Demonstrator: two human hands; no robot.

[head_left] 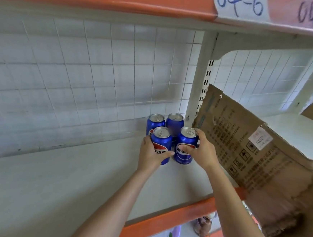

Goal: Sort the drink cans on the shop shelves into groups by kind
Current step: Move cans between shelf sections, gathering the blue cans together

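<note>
Several blue Pepsi cans stand upright in a tight cluster on the white shelf point(57, 181), near its back right corner. My left hand point(150, 153) grips the front left can point(161, 143), thumb across its logo. My right hand point(202, 150) holds the front right can point(186, 145), fingers curled round its right side. Behind them stand a back left can point(155, 121) and a back right can point(175, 120), close to the wire grid back panel.
A brown cardboard box flap point(247, 148) leans over the shelf's right end, touching my right wrist. A white slotted upright point(201, 80) divides the bays. The orange shelf edge point(164, 223) runs below; another shelf with paper labels point(239, 5) hangs overhead. Packaged goods point(202, 226) lie on the lower shelf.
</note>
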